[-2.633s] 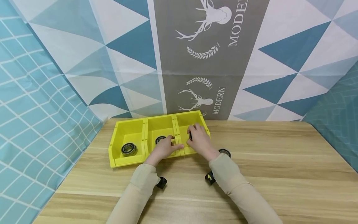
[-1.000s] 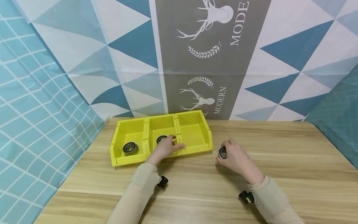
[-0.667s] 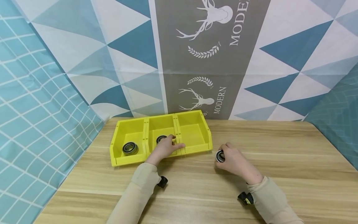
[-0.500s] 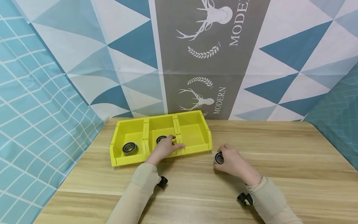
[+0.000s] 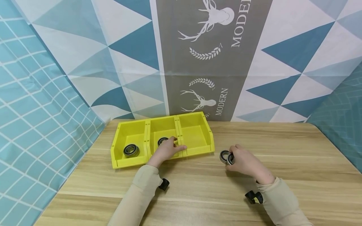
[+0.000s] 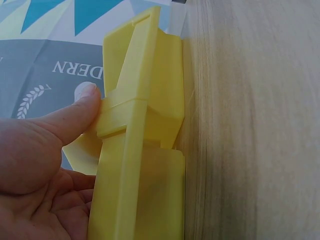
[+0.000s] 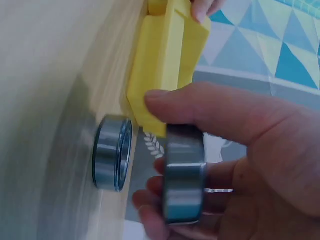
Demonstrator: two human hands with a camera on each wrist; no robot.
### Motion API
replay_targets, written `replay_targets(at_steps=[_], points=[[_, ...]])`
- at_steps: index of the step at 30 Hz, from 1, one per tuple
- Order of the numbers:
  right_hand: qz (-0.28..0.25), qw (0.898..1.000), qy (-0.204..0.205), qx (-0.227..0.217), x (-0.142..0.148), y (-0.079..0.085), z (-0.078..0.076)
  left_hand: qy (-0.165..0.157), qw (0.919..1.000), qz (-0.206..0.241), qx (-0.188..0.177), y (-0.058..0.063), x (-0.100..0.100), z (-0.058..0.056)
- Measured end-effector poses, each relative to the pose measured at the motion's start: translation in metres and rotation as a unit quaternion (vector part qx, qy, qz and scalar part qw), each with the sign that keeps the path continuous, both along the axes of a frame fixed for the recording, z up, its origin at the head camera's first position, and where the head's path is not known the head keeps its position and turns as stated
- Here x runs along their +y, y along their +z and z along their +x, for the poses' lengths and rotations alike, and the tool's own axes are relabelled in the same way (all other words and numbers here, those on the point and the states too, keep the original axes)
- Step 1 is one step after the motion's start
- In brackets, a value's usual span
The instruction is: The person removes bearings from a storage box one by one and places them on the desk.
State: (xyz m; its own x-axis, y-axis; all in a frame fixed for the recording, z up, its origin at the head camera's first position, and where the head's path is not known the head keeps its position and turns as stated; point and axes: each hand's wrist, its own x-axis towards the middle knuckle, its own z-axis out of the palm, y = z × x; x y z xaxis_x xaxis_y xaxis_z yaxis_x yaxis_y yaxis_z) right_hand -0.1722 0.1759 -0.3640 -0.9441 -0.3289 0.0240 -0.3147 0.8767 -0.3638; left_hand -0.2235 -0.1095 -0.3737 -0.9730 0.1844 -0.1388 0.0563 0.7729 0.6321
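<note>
Pinching a glossy metal ring is the right hand, the left hand a boxy plastic bin.

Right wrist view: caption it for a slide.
Right hand grips a silver metal ring; a similar ring rests on the wooden tabletop near yellow plastic bins.

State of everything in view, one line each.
Left hand: gripping yellow bins near a divider
Right hand: gripping held bearing
Held bearing: off the table
Loose bearing: flat on table
Yellow bins: upright, open-topped
Left-compartment bearing: lying flat; single or stacked unclear
Middle-compartment bearing: partly hidden by left hand
</note>
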Motion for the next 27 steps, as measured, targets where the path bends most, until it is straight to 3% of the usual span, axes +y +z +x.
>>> replay_targets(at_steps=[5,27], points=[[0.017,0.999,-0.007,-0.034,0.007,-0.001,-0.001,0.001,1.0,0.002,0.0,0.0,0.0,0.0],[0.081,0.991,-0.017,-0.108,0.012,-0.006,-0.001,-0.001,1.0,0.001,0.006,-0.001,-0.001,0.0]])
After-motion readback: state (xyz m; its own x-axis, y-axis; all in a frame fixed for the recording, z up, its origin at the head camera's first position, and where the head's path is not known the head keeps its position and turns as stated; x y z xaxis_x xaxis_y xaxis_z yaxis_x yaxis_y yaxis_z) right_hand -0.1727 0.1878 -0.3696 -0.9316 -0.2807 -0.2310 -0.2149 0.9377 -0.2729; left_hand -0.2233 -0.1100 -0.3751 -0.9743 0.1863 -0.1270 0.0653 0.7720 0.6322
